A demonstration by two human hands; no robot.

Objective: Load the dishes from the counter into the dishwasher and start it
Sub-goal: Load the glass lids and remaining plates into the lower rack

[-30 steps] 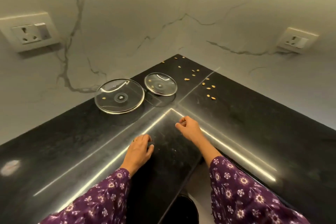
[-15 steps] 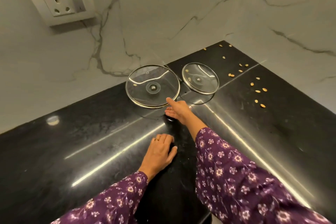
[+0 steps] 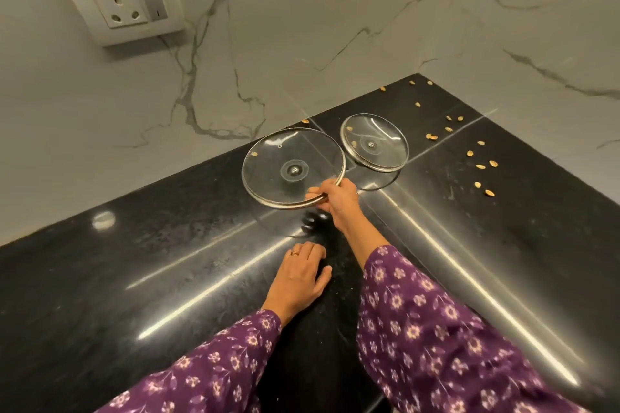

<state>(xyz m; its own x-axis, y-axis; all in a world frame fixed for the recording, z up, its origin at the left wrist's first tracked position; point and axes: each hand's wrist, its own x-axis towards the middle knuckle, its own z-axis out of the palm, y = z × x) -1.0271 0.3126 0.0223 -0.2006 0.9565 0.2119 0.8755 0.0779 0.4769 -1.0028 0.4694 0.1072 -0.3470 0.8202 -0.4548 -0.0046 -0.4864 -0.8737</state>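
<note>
Two round glass lids with metal rims lie upside down in the corner of a black stone counter (image 3: 167, 278). The large lid (image 3: 285, 164) is on the left, the small lid (image 3: 375, 141) just to its right. My right hand (image 3: 339, 201) pinches the near right rim of the large lid, which tilts up a little off the counter. My left hand (image 3: 302, 275) rests flat on the counter nearer to me, fingers apart, a ring on one finger, holding nothing. No dishwasher is in view.
Several small seeds or shell bits (image 3: 479, 166) are scattered on the counter right of the lids. Grey marble walls meet behind the corner. A wall socket with a switch (image 3: 127, 3) sits at upper left. The counter's front edge runs between my sleeves.
My right hand reached forward to the large lid and closed on its near rim, tilting it up. My view moved closer and to the left. The left hand stayed on the counter.
</note>
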